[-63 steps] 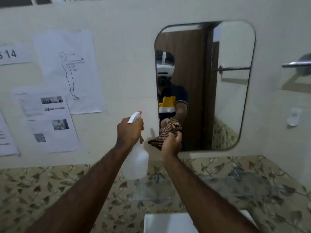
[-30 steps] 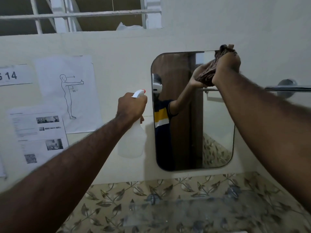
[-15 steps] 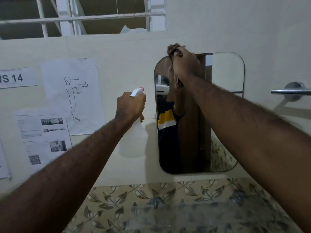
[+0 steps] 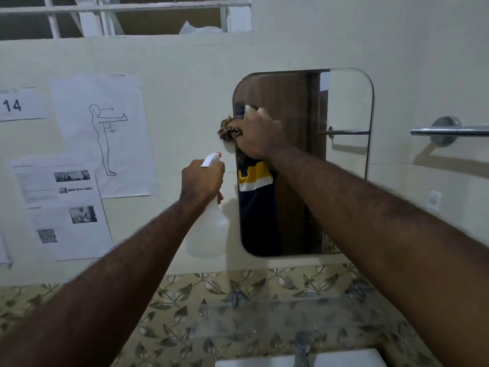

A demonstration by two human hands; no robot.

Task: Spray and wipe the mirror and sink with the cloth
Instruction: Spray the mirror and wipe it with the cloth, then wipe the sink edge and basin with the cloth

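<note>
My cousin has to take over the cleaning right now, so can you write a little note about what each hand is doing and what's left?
Right hand: grips the bunched cloth at the upper left edge of the mirror.
Left hand: holds the spray bottle just left of the mirror.
Done: mirror wiping is under way; how much is clean cannot be told.
Left: finish the mirror, then spray and wipe the sink below.
</note>
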